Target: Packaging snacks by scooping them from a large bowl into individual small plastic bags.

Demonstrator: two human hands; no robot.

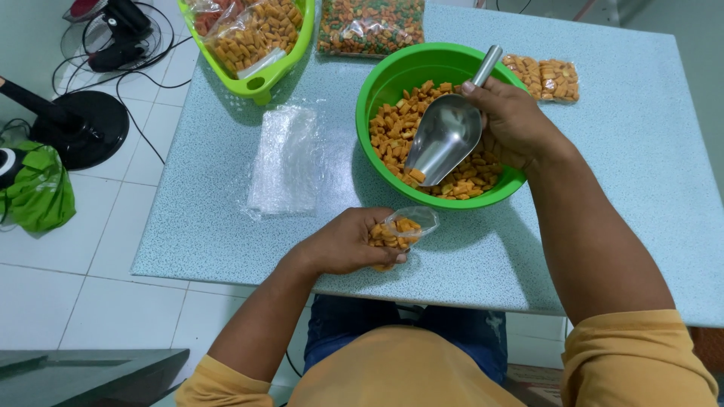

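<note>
Now, looking down from my head, my left hand (343,245) is curled tight around a small clear plastic bag (403,228). The bag is soft and crinkly, and it is partly full of little orange snack pieces. Its open mouth points to the right, near the green bowl (392,71). My hand and the bag rest near the front edge of the table (641,151).

My right hand (513,120) is closed around the handle of a shiny metal scoop (445,136). The scoop is smooth and silver, with a round handle and a deep, curved front. Its tip dips into the snack pieces (388,136) in the bowl. The bowl is round, green and made of smooth plastic. The pieces in it are small, blocky and orange-brown.

The table top is pale blue with tiny speckles. A flat stack of empty clear bags (285,158) lies to the left of the bowl. It looks thin and shiny. Behind it sits a light green basket (260,83) with filled bags inside. A big bag of orange and green snacks (369,26) lies at the far edge. Two small packed bags (544,78) lie just to the right of the bowl.

On the white tiled floor at the left there is a black fan base (90,128) and a green cloth bag (38,196).
</note>
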